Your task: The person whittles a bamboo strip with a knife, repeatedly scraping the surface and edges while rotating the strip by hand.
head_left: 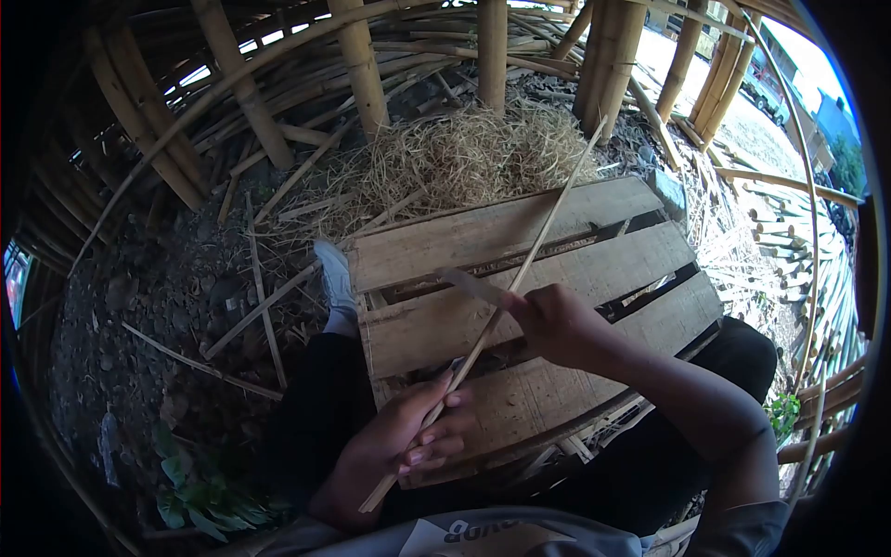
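My left hand [404, 429] is closed round the lower part of a long, thin bamboo strip [542, 232]. The strip slants up and away over a low slatted wooden table [436, 243], its far end reaching past the back edge. In my right hand [561, 325], closed in a fist, is a knife [471, 284] with its blade pointing left. The blade crosses the middle of the strip in this view; the handle is hidden inside the fist.
A heap of pale shavings [473, 153] lies behind the table. Bamboo posts [362, 70] stand around, with stacked poles beyond them. A white shoe [336, 278] rests at the table's left edge. Cut bamboo pieces [807, 306] are piled at right, and leaves [200, 492] grow lower left.
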{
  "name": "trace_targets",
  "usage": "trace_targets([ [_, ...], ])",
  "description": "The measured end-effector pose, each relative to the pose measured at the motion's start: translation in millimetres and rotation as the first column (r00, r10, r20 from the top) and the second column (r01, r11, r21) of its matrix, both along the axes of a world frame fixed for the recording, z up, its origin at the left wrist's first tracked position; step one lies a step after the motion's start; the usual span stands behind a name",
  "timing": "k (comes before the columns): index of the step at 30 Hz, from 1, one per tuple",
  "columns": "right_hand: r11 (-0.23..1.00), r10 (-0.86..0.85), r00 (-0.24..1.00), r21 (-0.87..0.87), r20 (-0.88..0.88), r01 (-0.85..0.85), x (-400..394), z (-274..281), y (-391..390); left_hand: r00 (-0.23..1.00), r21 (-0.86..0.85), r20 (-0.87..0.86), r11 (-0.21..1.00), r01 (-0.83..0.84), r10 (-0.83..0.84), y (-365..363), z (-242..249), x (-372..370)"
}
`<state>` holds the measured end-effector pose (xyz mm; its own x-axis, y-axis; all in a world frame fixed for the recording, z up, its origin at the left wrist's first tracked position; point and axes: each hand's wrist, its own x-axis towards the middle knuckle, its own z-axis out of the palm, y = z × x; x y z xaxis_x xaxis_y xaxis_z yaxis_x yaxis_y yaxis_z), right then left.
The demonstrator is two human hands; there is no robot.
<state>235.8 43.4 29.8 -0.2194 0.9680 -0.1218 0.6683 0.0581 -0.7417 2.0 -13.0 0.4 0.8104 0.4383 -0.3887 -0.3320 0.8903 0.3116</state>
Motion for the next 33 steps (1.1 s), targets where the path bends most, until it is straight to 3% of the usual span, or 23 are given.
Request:
trace_targets([
  [1,0.989,-0.121,0.993,-0.092,-0.016,0.119,3,6,10,1.0,0.008,0.028,1.0,-0.001,0.001,0,0,1],
  [3,0.978,-0.159,0.985,-0.124,0.061,0.166,-2,11,5,1.0,0.011,0.005,1.0,-0.002,0.002,-2,-1,2],
  [5,0.992,0.12,0.993,0.045,-0.002,-0.12,-16,-4,-22,1.0,0.02,-0.017,1.0,-0.008,0.009,-3,2,2],
  [7,0.997,0.055,0.998,0.045,-0.01,-0.055,-17,-10,-23,0.99,0.08,-0.137,0.997,-0.004,0.015,-3,6,2],
  [9,0.997,0.013,1.0,-0.082,0.009,-0.013,-3,-1,-5,0.997,0.07,-0.083,0.998,0.003,0.003,-1,2,3],
  [10,0.995,-0.089,0.995,-0.034,0.051,0.091,2,-4,6,1.0,0.061,-0.03,0.998,0.004,-0.003,-1,0,3],
  [11,0.995,-0.089,0.995,-0.037,0.051,0.091,2,-10,6,1.0,0.059,-0.03,0.998,0.004,-0.003,-3,0,3],
  [13,0.994,-0.104,0.995,0.036,-0.011,0.104,1,-17,3,1.0,0.047,0.018,0.999,-0.005,0.004,-4,0,5],
  [14,0.996,-0.083,0.967,-0.051,-0.239,0.073,-5,-22,-6,1.0,0.051,0.016,0.999,-0.005,0.004,-4,2,6],
  [17,0.989,0.01,0.95,-0.137,-0.312,-0.055,-13,-9,-19,0.998,0.043,-0.062,0.999,-0.02,0.022,-8,5,11],
  [18,0.939,-0.115,0.922,-0.344,-0.371,-0.021,-12,-1,-19,0.997,0.059,-0.067,0.998,-0.025,0.029,-8,4,12],
  [24,0.952,-0.183,0.844,-0.307,-0.504,0.023,-13,-9,-18,0.998,0.136,-0.011,0.989,-0.063,0.065,-7,-3,15],
  [28,0.947,-0.194,0.864,-0.317,-0.465,0.042,-9,-15,-18,0.989,0.191,-0.054,0.974,-0.125,0.138,-12,6,19],
  [33,0.93,-0.32,0.79,-0.333,-0.523,0.156,5,-19,-4,0.997,0.159,0.027,0.984,-0.076,0.072,-13,4,19],
])
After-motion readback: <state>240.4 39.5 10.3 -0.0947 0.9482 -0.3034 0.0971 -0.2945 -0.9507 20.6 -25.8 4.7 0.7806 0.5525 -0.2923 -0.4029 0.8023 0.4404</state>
